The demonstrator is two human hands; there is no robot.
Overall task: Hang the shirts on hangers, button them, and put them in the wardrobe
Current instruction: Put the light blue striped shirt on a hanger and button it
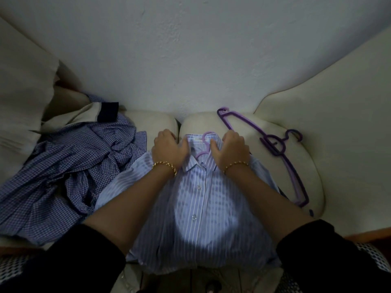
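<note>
I read bare sofa cushion (201,121) along the back edge, between the striped shirt (201,208) and the wall (190,60). The checked shirt pile (69,166) blocks the left side. Purple hangers (277,152) lie across the right side, near the armrest (338,144).

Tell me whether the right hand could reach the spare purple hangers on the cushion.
Probably yes: the purple hangers lie just beside the right hand on bare cushion, nothing between; it must first release the striped shirt collar.

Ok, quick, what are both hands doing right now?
Left hand: grips the light blue striped shirt at its collar.
Right hand: grips the collar's other side.
</note>
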